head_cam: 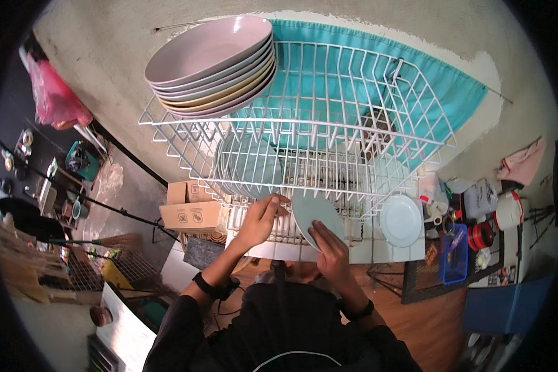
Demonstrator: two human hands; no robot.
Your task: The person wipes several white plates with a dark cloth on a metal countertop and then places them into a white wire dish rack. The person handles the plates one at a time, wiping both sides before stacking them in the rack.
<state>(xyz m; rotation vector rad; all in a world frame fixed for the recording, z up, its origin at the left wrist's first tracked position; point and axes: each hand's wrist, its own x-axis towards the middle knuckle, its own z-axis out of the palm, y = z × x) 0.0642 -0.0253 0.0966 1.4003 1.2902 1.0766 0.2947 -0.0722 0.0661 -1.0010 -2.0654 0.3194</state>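
Observation:
A pale green plate (317,218) stands tilted on edge below the white wire dish rack (325,121), with the fingers of my right hand (330,246) laid on its face; whether the thumb grips behind it cannot be seen. My left hand (262,218) is to its left, fingers bent, near the lower edge of a row of upright plates (253,162) seen through the rack. What its fingertips touch is unclear. On the rack's upper left sits a stack of oval plates (209,56), pink on top. A white plate (400,221) lies on the white tiled counter (362,253) at right.
A turquoise curtain (316,83) hangs behind the rack. Cardboard boxes (190,211) stand left of the counter. To the right are a blue plastic basket (455,255), a red round container (480,236) and a white container with a red handle (508,211).

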